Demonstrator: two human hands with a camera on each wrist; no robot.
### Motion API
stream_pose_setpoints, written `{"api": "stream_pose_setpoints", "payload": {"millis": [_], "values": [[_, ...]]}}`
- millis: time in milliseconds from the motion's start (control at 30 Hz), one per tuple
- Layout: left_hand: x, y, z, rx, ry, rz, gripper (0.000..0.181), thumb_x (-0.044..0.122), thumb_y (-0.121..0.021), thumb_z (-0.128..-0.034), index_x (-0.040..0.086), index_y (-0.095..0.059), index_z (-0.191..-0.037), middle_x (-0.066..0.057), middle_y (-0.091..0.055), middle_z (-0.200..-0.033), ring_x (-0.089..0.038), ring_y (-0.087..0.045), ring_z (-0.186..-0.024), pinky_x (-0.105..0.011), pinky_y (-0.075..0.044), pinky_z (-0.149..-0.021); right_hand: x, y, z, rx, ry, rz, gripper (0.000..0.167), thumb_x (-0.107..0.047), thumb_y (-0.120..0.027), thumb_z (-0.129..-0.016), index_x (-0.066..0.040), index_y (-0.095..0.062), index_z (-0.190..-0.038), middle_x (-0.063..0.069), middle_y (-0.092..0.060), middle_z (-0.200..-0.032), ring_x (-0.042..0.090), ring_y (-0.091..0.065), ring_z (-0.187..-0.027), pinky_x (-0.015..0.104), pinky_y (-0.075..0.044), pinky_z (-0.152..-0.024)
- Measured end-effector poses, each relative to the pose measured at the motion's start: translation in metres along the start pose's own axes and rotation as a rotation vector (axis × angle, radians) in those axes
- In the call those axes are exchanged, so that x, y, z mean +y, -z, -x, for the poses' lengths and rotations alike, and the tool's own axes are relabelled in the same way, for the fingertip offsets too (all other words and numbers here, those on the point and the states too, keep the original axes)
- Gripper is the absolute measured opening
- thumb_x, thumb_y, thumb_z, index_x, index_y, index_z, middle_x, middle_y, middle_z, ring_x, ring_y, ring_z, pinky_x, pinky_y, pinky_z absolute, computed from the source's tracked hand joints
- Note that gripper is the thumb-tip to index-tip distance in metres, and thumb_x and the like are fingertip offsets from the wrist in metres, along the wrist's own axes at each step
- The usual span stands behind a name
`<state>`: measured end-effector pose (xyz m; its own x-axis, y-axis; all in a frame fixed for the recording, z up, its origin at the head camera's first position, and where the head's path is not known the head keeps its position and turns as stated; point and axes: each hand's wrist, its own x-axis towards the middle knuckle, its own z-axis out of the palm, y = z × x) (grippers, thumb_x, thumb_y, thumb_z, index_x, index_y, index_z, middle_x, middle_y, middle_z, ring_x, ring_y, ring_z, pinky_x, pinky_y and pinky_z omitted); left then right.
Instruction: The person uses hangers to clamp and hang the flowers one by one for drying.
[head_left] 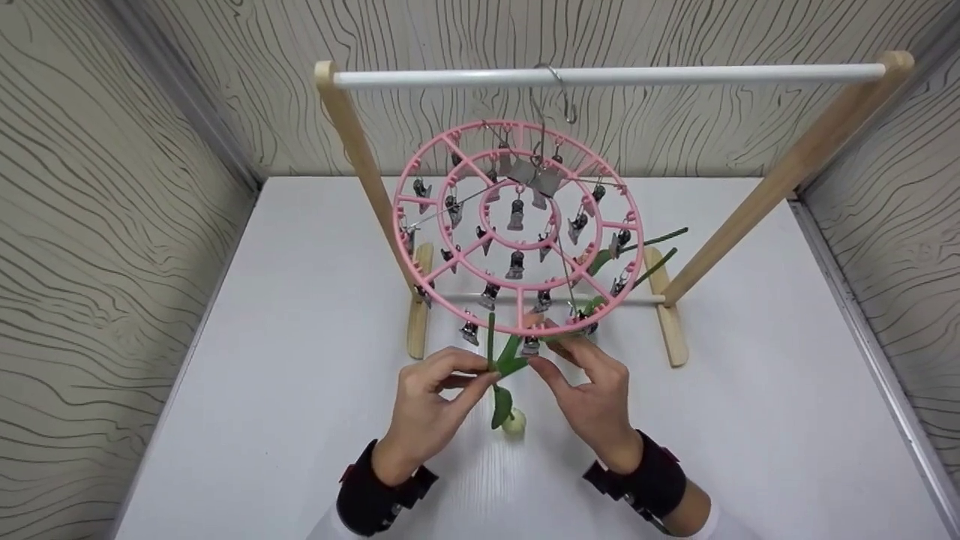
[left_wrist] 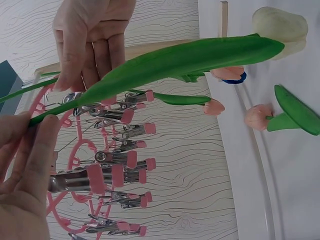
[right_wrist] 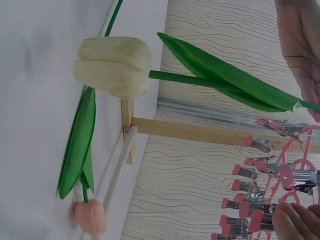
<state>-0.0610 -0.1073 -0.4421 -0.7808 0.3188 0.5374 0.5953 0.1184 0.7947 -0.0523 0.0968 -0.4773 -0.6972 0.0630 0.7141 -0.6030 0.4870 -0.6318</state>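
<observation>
One white tulip (head_left: 514, 422) hangs head-down from the left grip (head_left: 429, 401)

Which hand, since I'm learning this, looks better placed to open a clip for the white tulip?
Probably the right hand: it's beside a clip, while the left hand pinches the white tulip.

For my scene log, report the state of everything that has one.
White tulip: bloom down, stem pinched by left hand
Right hand: at the front clip, grip unclear
Pink round clip hanger: hooked over the white rail
Wooden rack: standing
Central clip: hanging, nothing in it
Pink tulip (right wrist view): lying on tabletop
Other pink tulips: support unclear
</observation>
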Motion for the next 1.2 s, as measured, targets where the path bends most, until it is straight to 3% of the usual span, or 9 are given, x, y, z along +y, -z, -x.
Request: {"api": "stream_pose_setpoints", "payload": {"millis": [200, 300, 533, 733, 967, 1200], "values": [[0.000, 0.003, 0.000, 0.017, -0.001, -0.005, 0.008, 0.008, -0.070, -0.0867, 0.006, -0.069, -0.094, -0.009, -0.072, -0.086, -0.014, -0.073, -0.080, -0.022, -0.061, -0.066, -0.008, -0.016, -0.007, -0.024, -0.080, -0.184, 0.046, 0.008, -0.076, -0.074, 0.002, -0.065, -0.118, 0.019, -0.070, -0.115, 0.010, -0.071, -0.101, 0.020, -0.059, -0.083], [-0.001, 0.003, 0.000, 0.028, -0.005, -0.005, 0.007, 0.008, -0.070, -0.0866, 0.007, -0.070, -0.094, -0.009, -0.072, -0.085, -0.013, -0.072, -0.080, -0.022, -0.061, -0.066, -0.011, -0.020, -0.009, -0.016, -0.111, -0.218, 0.047, 0.008, -0.075, -0.075, -0.001, -0.065, -0.120, 0.016, -0.072, -0.111, 0.013, -0.072, -0.094, 0.020, -0.059, -0.079], [-0.001, 0.004, -0.001, 0.029, 0.002, 0.003, 0.008, 0.008, -0.070, -0.0867, 0.006, -0.070, -0.095, -0.010, -0.072, -0.086, -0.013, -0.073, -0.081, -0.023, -0.062, -0.066, -0.012, -0.016, -0.010, -0.023, -0.175, -0.260, 0.042, 0.009, -0.070, -0.078, -0.005, -0.067, -0.117, 0.007, -0.074, -0.101, 0.013, -0.072, -0.086, 0.019, -0.060, -0.074], [0.001, 0.002, -0.006, 0.031, -0.008, 0.010, 0.008, 0.008, -0.070, -0.0864, 0.006, -0.069, -0.094, -0.010, -0.072, -0.087, -0.014, -0.073, -0.081, -0.023, -0.062, -0.067, -0.011, -0.008, -0.010, -0.093, -0.189, -0.364, 0.033, 0.012, -0.061, -0.085, 0.000, -0.062, -0.116, 0.013, -0.069, -0.103, 0.015, -0.069, -0.094, 0.019, -0.058, -0.080], [0.003, -0.003, -0.015, 0.029, -0.058, 0.019, 0.007, 0.005, -0.070, -0.0863, 0.005, -0.069, -0.093, -0.011, -0.072, -0.087, -0.014, -0.073, -0.082, -0.022, -0.061, -0.067, -0.009, 0.000, -0.009, -0.118, -0.215, -0.413, 0.029, 0.009, -0.057, -0.089, 0.008, -0.059, -0.117, 0.001, -0.067, -0.114, 0.006, -0.066, -0.102, 0.016, -0.056, -0.084], [0.005, -0.009, -0.019, 0.018, -0.098, 0.009, 0.008, 0.005, -0.070, -0.0858, 0.003, -0.069, -0.093, -0.013, -0.072, -0.088, -0.014, -0.073, -0.082, -0.020, -0.061, -0.068, -0.007, 0.003, -0.008, -0.122, -0.206, -0.384, 0.031, 0.014, -0.058, -0.086, 0.003, -0.061, -0.114, 0.017, -0.067, -0.096, 0.004, -0.067, -0.089, 0.018, -0.058, -0.075]]}}
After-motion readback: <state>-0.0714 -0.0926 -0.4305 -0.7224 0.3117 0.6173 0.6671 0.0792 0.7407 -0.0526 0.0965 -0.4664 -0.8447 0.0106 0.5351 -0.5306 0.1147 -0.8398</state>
